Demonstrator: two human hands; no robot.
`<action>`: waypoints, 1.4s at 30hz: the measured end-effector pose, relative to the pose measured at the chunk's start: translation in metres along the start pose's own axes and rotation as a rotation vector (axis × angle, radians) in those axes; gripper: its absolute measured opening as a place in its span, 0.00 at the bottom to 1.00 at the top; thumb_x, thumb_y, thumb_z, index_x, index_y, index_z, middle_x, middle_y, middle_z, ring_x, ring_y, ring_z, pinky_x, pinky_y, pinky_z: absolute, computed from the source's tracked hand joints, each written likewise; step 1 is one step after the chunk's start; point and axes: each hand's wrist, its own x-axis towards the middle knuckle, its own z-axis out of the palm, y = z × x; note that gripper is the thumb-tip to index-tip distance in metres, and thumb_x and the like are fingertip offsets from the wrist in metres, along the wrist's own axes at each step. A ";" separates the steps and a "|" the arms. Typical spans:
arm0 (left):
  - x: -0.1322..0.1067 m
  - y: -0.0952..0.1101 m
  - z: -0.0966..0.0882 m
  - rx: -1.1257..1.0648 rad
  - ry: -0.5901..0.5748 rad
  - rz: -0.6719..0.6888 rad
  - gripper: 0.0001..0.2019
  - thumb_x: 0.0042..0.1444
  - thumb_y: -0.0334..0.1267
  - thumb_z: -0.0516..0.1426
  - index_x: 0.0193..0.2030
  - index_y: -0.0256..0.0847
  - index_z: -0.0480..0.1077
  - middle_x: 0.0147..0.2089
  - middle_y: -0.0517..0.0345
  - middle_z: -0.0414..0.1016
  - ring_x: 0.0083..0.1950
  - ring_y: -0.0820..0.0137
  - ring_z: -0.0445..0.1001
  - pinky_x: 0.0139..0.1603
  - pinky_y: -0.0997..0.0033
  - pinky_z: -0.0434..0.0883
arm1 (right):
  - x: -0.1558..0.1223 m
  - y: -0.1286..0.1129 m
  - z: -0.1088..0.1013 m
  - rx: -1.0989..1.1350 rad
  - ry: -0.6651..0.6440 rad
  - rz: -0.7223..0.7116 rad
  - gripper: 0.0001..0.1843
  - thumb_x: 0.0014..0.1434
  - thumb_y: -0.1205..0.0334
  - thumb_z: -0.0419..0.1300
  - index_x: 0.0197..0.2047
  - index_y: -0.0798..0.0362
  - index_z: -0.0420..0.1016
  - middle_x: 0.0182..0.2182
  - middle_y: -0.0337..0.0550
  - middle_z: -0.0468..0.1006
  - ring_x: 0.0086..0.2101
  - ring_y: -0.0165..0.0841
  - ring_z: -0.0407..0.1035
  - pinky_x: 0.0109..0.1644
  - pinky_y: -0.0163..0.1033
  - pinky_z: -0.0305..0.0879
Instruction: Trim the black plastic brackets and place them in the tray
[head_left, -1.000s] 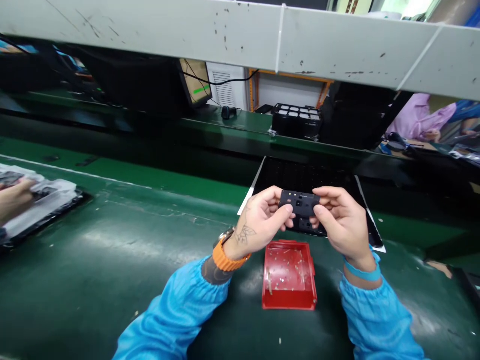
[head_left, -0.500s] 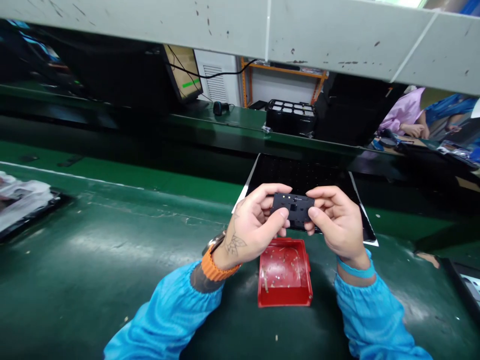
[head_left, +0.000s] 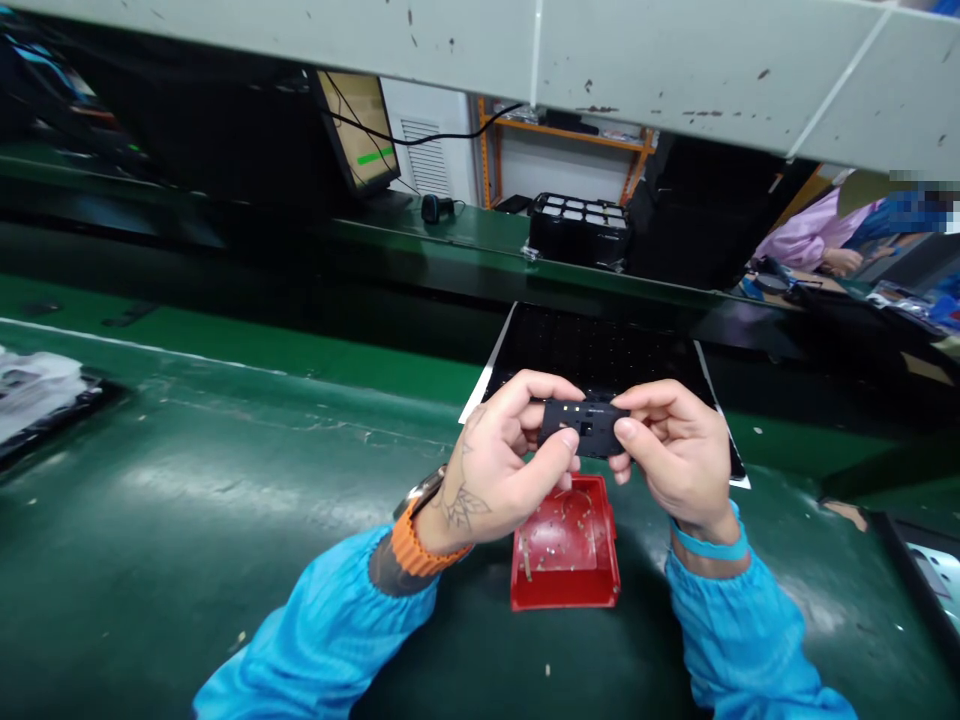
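Above green belt [head_left: 187, 520], hands [head_left: 491, 475] [head_left: 679, 460] around black part [head_left: 583, 427]

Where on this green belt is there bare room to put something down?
The belt is bare left of the left hand, as far as the wrapped item at the edge. A narrower patch lies between the right hand and the dark tray at right. The middle is crowded: black part, red tray, black panel.

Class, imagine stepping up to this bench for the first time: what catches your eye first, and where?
At centre, the left hand and right hand pinch a small black plate between them. Just below it, a bright red tray sits on the dark green belt.
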 end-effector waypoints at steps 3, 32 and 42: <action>-0.001 0.000 0.000 0.010 0.006 0.001 0.10 0.61 0.33 0.62 0.48 0.40 0.69 0.28 0.62 0.79 0.22 0.74 0.78 0.21 0.82 0.73 | 0.001 -0.001 0.000 -0.011 -0.013 0.017 0.13 0.60 0.51 0.72 0.40 0.50 0.79 0.21 0.35 0.75 0.17 0.31 0.74 0.17 0.32 0.74; 0.006 0.000 -0.007 0.391 0.016 0.180 0.13 0.61 0.35 0.57 0.49 0.39 0.79 0.27 0.61 0.75 0.22 0.75 0.66 0.22 0.75 0.61 | 0.012 0.000 -0.018 0.297 -0.505 0.460 0.21 0.59 0.47 0.74 0.33 0.55 0.74 0.19 0.40 0.79 0.17 0.30 0.72 0.21 0.32 0.70; 0.005 -0.016 0.000 0.230 0.207 0.131 0.09 0.70 0.43 0.55 0.48 0.42 0.72 0.29 0.62 0.70 0.26 0.73 0.68 0.27 0.72 0.65 | 0.005 0.004 0.001 0.262 -0.440 0.416 0.22 0.57 0.45 0.76 0.34 0.54 0.73 0.19 0.39 0.79 0.18 0.31 0.74 0.22 0.32 0.71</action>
